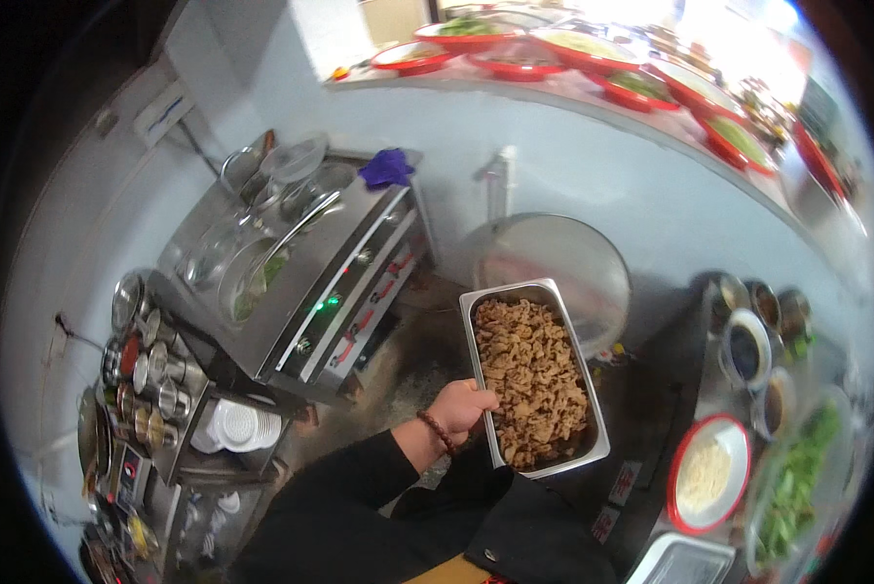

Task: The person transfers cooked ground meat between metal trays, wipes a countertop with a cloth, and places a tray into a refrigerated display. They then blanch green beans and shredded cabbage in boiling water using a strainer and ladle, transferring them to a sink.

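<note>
My left hand (457, 410) grips the left rim of a stainless steel food pan (597, 447), its thumb over the edge. A beaded bracelet (437, 431) circles that wrist, below a black sleeve. Small browned pieces of what looks like cooked meat (532, 379) fill most of the pan, which is held tilted a little in front of me. A dark sleeve (532, 518) reaches toward the pan's near end, but my right hand is out of sight; I cannot tell whether it supports the pan from below.
A steel cooking counter (320, 270) with control knobs stands left, a purple cloth (387, 169) on its corner. Behind the pan is a large round lid-like disc (553, 255). At right are a red-rimmed bowl (708, 473) and a container of greens (798, 474). Red-rimmed dishes (517, 69) line the ledge.
</note>
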A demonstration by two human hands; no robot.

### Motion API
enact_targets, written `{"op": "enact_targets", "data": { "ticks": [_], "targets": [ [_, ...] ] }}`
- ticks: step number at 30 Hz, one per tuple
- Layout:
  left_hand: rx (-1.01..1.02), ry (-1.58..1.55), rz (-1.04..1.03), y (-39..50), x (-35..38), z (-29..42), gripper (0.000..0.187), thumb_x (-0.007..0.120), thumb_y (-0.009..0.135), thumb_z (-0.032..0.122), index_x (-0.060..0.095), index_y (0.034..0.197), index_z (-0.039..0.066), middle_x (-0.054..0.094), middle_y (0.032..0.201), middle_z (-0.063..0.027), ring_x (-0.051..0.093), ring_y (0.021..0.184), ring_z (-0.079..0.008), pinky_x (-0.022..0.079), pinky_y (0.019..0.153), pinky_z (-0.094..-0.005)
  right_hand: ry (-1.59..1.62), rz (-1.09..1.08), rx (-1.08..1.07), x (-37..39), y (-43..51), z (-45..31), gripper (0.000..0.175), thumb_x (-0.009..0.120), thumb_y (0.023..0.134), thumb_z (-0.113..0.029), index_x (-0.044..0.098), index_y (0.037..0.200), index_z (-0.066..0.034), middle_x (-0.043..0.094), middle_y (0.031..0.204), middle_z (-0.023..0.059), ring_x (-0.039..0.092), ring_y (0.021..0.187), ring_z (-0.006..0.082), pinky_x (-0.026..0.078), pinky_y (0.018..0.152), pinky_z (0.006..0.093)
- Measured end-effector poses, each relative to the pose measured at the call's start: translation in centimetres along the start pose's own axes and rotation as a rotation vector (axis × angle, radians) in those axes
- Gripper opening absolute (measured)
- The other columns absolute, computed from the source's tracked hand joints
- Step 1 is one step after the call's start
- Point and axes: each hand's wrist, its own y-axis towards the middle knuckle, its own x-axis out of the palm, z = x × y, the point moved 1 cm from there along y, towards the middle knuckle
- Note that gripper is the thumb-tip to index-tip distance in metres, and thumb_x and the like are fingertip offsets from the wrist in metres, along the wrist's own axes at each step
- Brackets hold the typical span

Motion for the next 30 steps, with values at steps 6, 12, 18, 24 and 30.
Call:
{"op": "enact_targets", "data": {
  "ticks": [6,12,18,24,30],
  "targets": [
    [0.052,0.031,0.277,-5.4,0.9,2.5,0.015,0.066,0.087,0.006,0.066,0.101,0.000,0.069,0.094,-0.0061,0.067,0.077,-0.0172,0.056,0.065,-0.0353,0.819,-0.623,0.406,37.0,7.6,-4.1,0.027,0.052,0.102,-0.015,0.062,0.123,-0.0008,0.066,0.121,0.0117,0.064,0.111,0.0260,0.054,0.095,0.0428],
    [0.168,0.088,0.380,-8.7,1.5,2.7,0.022,0.067,0.084,0.006,0.070,0.103,-0.002,0.070,0.095,-0.0075,0.065,0.082,-0.0169,0.051,0.070,-0.0306,0.729,-0.621,0.553,52.4,8.0,-6.8,0.010,0.062,0.099,-0.013,0.066,0.101,-0.0038,0.062,0.099,0.0084,0.062,0.086,0.0229,0.059,0.075,0.0410],
    [0.192,-0.098,0.299,-9.3,-1.0,5.4,0.041,0.053,0.086,-0.004,0.056,0.126,-0.008,0.066,0.122,-0.0166,0.067,0.108,-0.0280,0.055,0.094,-0.0410,0.642,-0.621,0.609,56.7,2.8,-12.7,0.019,0.061,0.096,-0.013,0.060,0.102,0.0042,0.063,0.087,0.0147,0.065,0.068,0.0263,0.059,0.060,0.0416],
    [0.226,0.038,0.037,-6.6,1.1,9.8,0.030,0.055,0.084,-0.003,0.062,0.113,-0.003,0.068,0.104,-0.0091,0.066,0.093,-0.0235,0.054,0.083,-0.0376,0.345,-0.914,0.403,47.6,-2.3,-13.2,0.040,0.061,0.101,-0.024,0.057,0.123,0.0088,0.064,0.121,0.0210,0.072,0.089,0.0283,0.061,0.078,0.0400],
    [0.196,0.163,-0.269,-4.5,5.5,16.9,0.031,0.053,0.079,-0.002,0.058,0.110,-0.008,0.066,0.111,-0.0159,0.066,0.099,-0.0281,0.054,0.091,-0.0418,0.039,-0.639,0.211,31.7,-10.1,-17.3,0.033,0.067,0.096,-0.028,0.070,0.111,0.0019,0.074,0.096,0.0164,0.073,0.081,0.0220,0.058,0.076,0.0372]
  ]
}}
